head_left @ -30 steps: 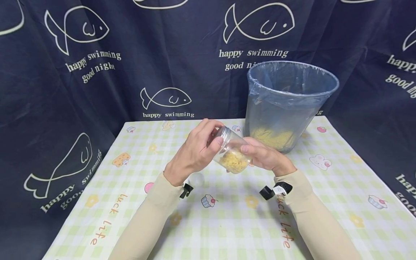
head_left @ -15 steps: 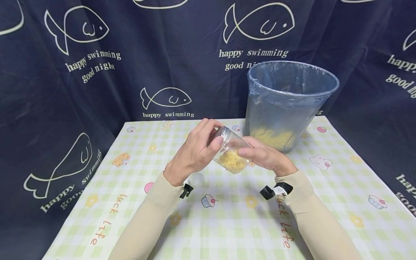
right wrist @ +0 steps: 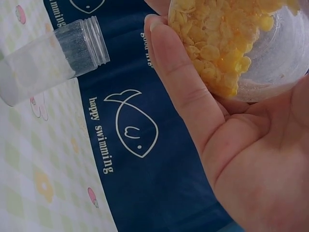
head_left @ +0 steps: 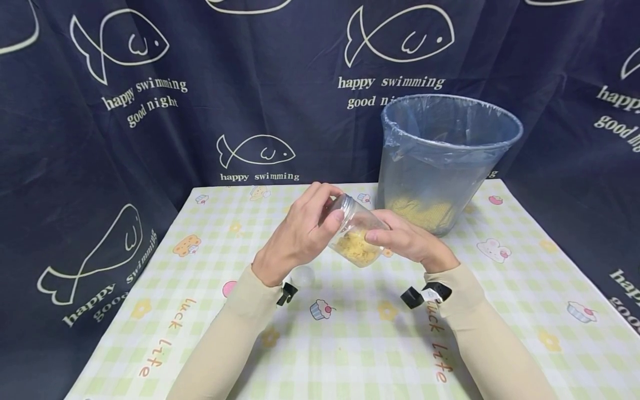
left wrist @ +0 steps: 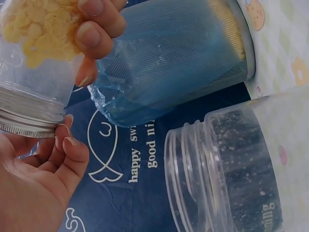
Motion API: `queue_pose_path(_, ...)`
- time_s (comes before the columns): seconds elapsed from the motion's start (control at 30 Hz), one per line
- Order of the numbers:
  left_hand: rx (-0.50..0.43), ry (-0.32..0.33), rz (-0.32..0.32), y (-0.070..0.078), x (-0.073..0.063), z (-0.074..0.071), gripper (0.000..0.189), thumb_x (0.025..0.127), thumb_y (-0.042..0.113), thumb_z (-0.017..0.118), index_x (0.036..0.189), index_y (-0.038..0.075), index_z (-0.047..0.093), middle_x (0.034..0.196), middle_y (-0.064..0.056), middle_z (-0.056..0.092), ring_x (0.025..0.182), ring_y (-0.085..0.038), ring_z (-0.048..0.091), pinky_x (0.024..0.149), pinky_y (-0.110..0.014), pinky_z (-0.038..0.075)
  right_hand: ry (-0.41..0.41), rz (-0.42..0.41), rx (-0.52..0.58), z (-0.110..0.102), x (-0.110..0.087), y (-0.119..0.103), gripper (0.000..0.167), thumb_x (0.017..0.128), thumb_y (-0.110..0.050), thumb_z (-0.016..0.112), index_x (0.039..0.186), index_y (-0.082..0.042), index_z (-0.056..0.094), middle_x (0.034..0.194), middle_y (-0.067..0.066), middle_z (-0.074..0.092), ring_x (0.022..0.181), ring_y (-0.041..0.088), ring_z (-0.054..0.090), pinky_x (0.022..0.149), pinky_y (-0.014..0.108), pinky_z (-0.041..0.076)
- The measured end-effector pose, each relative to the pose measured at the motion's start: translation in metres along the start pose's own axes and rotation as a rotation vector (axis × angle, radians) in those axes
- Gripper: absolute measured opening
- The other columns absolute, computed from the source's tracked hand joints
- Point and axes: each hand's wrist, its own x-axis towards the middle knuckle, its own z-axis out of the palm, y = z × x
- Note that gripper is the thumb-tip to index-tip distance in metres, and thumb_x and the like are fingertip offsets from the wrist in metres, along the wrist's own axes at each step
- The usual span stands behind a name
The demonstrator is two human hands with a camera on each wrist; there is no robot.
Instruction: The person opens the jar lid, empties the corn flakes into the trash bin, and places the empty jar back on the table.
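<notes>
A clear screw-top jar (head_left: 356,240), part filled with yellow flakes (left wrist: 41,31), is held tilted above the table, its top toward the upper left. My left hand (head_left: 304,226) grips the silver lid (left wrist: 29,123), which sits on the jar's mouth. Around the jar's body curl the fingers of my right hand (head_left: 407,239), its thumb lying across the side. Through the wall in the right wrist view, the flakes are heaped to one side. A second clear jar (left wrist: 212,174), without a lid, stands on the table, mostly hidden behind my left wrist in the head view.
A mesh wastebasket (head_left: 430,172) lined with a blue bag stands at the back right, yellow showing through its lower wall. A checked cloth (head_left: 340,355) covers the table. Behind it hangs a dark blue curtain (head_left: 280,94) with fish drawings.
My right thumb has shifted left and down across the jar's body, and the flakes inside have moved a little. My left hand stays in place on the lid.
</notes>
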Motion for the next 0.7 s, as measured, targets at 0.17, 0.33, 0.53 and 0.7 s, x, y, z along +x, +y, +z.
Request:
queue_pose_path(0.17, 0.008, 0.002, -0.002, -0.0008, 0.0001, 0.0001, 0.054, 0.099, 0.058, 0.035, 0.117, 0.016, 0.063, 0.095, 0.004, 0.053, 0.085, -0.009, 0.051, 0.074, -0.027, 0.048, 0.015, -0.007, -0.014, -0.0001, 0.0001, 0.0003, 0.048, 0.095, -0.030, 0.058, 0.123, 0.009, 0.061, 0.098, 0.013, 0.074, 0.085, 0.021, 0.071, 0.077, 0.036, 0.060)
queue_pose_path(0.33, 0.006, 0.003, -0.003, -0.0010, 0.0000, 0.0000, 0.057, 0.099, 0.059, 0.034, 0.117, 0.014, 0.063, 0.095, 0.003, 0.053, 0.085, -0.010, 0.052, 0.074, -0.027, 0.048, 0.032, -0.010, -0.051, -0.0001, -0.0006, -0.0002, 0.046, 0.095, -0.030, 0.059, 0.122, 0.007, 0.063, 0.097, 0.012, 0.074, 0.084, 0.021, 0.072, 0.076, 0.035, 0.060)
queue_pose_path(0.53, 0.011, 0.004, -0.006, -0.0006, 0.0002, 0.0000, 0.058, 0.099, 0.061, 0.033, 0.116, 0.014, 0.063, 0.095, 0.004, 0.053, 0.085, -0.009, 0.052, 0.073, -0.027, 0.049, 0.040, 0.008, -0.060, 0.0007, -0.0006, -0.0021, 0.044, 0.095, -0.029, 0.060, 0.122, 0.006, 0.063, 0.097, 0.014, 0.074, 0.083, 0.022, 0.072, 0.073, 0.036, 0.061)
queue_pose_path(0.7, 0.014, 0.002, -0.015, -0.0004, 0.0002, 0.0001, 0.056, 0.099, 0.059, 0.033, 0.116, 0.015, 0.063, 0.095, 0.004, 0.054, 0.085, -0.010, 0.052, 0.073, -0.027, 0.049, 0.062, 0.011, -0.086, 0.0012, -0.0010, -0.0023, 0.041, 0.095, -0.027, 0.062, 0.120, 0.005, 0.064, 0.093, 0.012, 0.073, 0.075, 0.018, 0.068, 0.063, 0.033, 0.057)
